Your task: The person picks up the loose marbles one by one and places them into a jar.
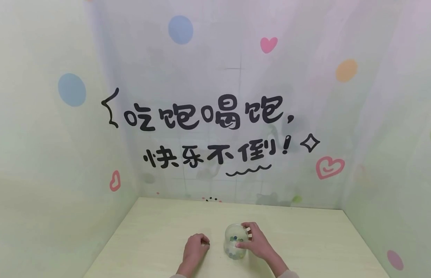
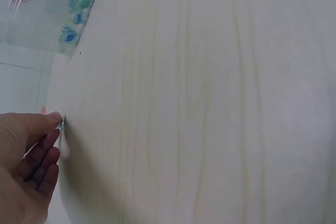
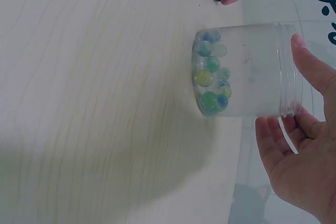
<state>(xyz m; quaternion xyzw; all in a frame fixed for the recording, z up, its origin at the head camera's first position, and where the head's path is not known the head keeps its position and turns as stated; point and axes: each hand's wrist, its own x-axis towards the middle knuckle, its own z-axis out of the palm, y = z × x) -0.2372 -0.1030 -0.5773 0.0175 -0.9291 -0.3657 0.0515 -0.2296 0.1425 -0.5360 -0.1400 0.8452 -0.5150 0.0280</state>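
A clear plastic jar (image 3: 252, 72) stands upright on the table, with several green, blue and yellow glass marbles (image 3: 211, 64) at its bottom. My right hand (image 1: 258, 241) grips the jar near its threaded rim, thumb on one side and fingers on the other. Left of the jar, my left hand (image 1: 196, 249) pinches a marble (image 2: 61, 124) between thumb and index finger, just above the table. The other left fingers are curled in. In the left wrist view, part of the jar (image 2: 37, 30) shows at the upper left.
The pale wood-grain table (image 1: 160, 227) reaches to a back wall (image 1: 208, 181) printed with black lettering, dots and hearts. Side walls (image 1: 392, 173) enclose the table at left and right. A tiny dark speck lies on the tabletop near the jar.
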